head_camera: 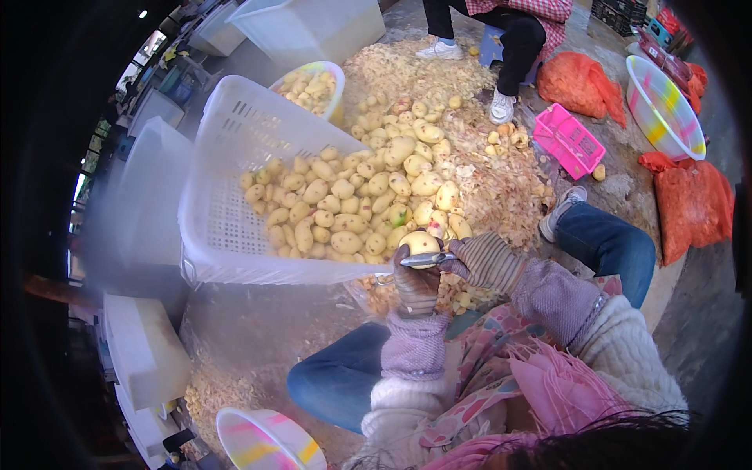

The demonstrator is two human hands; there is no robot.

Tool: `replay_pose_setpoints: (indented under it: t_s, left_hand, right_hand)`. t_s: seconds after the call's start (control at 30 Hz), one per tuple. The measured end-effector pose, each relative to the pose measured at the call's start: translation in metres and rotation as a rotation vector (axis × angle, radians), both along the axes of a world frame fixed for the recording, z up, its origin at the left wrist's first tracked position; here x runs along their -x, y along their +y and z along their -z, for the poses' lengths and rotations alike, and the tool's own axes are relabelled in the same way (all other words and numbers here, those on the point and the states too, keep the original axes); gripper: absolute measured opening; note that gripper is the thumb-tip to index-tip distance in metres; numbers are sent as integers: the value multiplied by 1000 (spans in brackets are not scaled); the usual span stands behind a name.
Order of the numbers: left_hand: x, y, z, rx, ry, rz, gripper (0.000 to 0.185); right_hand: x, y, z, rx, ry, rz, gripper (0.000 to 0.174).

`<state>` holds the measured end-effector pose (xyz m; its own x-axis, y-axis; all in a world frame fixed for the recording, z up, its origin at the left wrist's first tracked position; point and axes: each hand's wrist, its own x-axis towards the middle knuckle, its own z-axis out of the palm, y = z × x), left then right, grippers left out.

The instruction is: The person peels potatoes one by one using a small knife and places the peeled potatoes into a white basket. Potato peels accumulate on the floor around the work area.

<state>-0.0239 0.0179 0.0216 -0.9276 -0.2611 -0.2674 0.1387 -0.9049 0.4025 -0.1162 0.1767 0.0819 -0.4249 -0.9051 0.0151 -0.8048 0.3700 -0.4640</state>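
Note:
My left hand (416, 285), in a striped glove with dark fingers, holds a peeled potato (419, 242) near the picture's middle. My right hand (484, 261), gloved alike, grips a metal peeler (422, 259) whose head lies against the potato's near side. Just beyond both hands, a heap of peeled potatoes (349, 223), some with dark or reddish spots, spills from a white perforated plastic crate (226, 241) tipped on its side. Potato peelings (499, 182) cover the floor to the right of the heap.
Another person (517, 35) sits at the top. A basin of potatoes (338, 88) stands behind the crate. At right are a pink plastic basket (568, 141), red mesh sacks (693, 205) and a colourful basin (664, 111). Another basin (267, 440) stands at the bottom; white tubs (147, 346) line the left.

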Motion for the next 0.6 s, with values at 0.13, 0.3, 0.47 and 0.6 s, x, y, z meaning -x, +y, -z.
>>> replay_pose_setpoints:
  t_s: [0.13,0.3,0.47,0.6]
  left_hand:
    - [-1,-7,2,43,-115,-7,52]
    - [-2,-6,0,151,-20,72,56]
    - [-8,1,-4,315,41,87,59]
    - [-7,3,-6,471,65,144,69]
  right_hand:
    - [14,2,0,-63,5,486,47]
    - [19,11,8,81,17,168,45]
    - [21,20,8,-10,-31,274,43]
    - [22,22,12,-47,4,315,45]
